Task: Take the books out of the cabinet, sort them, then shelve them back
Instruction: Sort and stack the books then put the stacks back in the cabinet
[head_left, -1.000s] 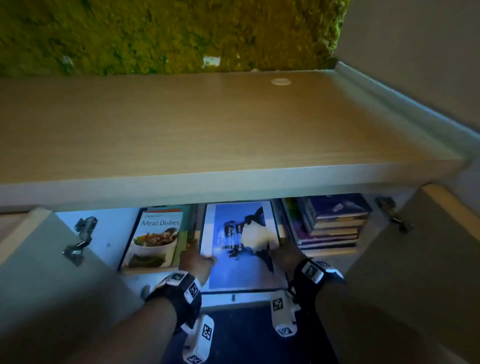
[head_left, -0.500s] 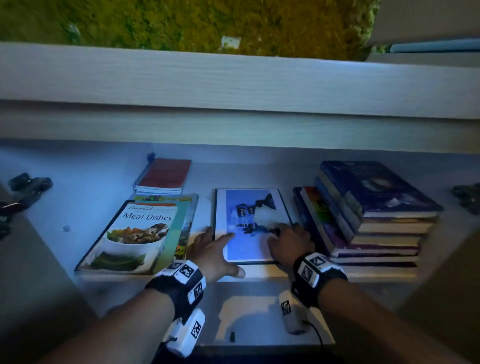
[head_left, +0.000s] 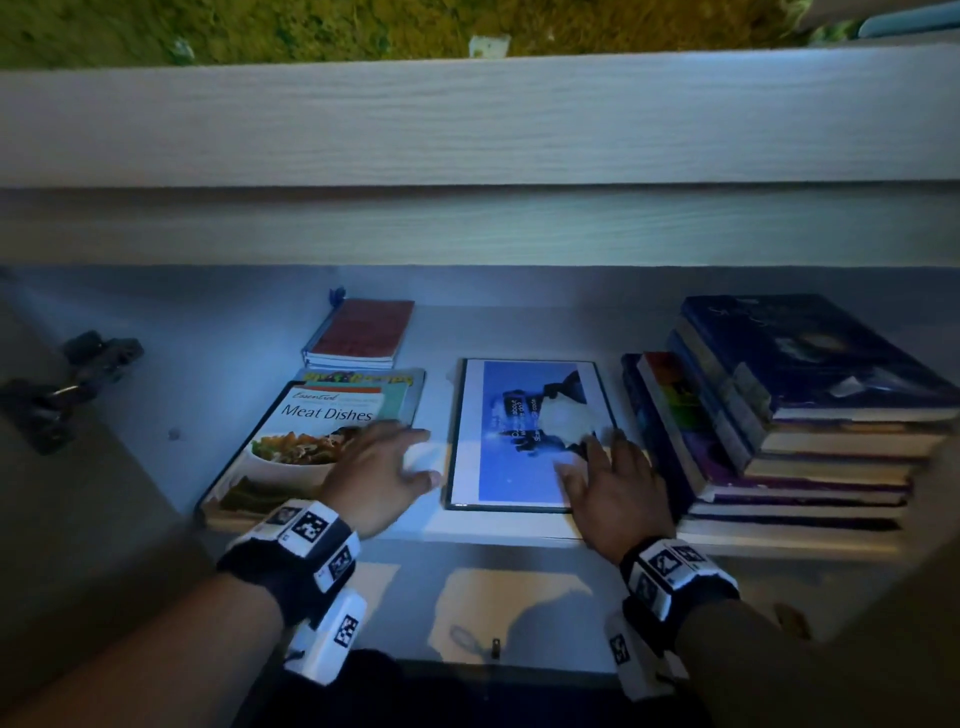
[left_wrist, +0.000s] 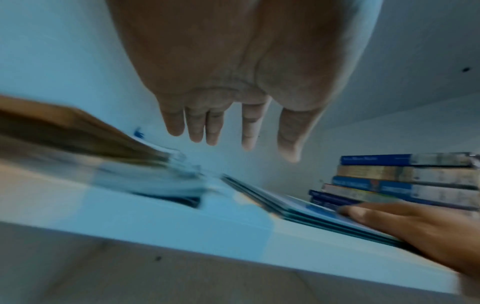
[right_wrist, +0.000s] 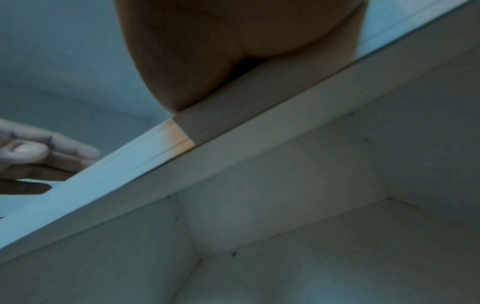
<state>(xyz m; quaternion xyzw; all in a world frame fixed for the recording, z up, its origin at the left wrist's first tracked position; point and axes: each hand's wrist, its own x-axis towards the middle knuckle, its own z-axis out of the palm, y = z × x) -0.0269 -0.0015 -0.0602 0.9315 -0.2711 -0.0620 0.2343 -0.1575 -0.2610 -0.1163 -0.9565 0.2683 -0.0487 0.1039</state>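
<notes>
A thin blue-covered book (head_left: 519, 441) lies flat in the middle of the cabinet shelf (head_left: 498, 525). My right hand (head_left: 602, 473) rests on its near right corner with fingers flat and spread; the left wrist view shows that right hand (left_wrist: 405, 222) lying on the blue book (left_wrist: 298, 205). My left hand (head_left: 400, 462) is open, fingers straight, over the gap between the blue book and the "Meat Dishes" book (head_left: 311, 431), holding nothing. In its own view the left hand (left_wrist: 233, 133) hovers above the shelf.
A small red book (head_left: 363, 332) sits behind the "Meat Dishes" pile. A tall stack of books (head_left: 795, 410) stands close to my right hand. The cabinet's top board (head_left: 467, 130) overhangs the shelf. A door hinge (head_left: 67, 384) juts out at the left. A lower compartment (head_left: 509, 613) opens below.
My left hand has come off the blue book's left edge and moved left, opening. The right hand stays on the book. The view has dropped to shelf level.
</notes>
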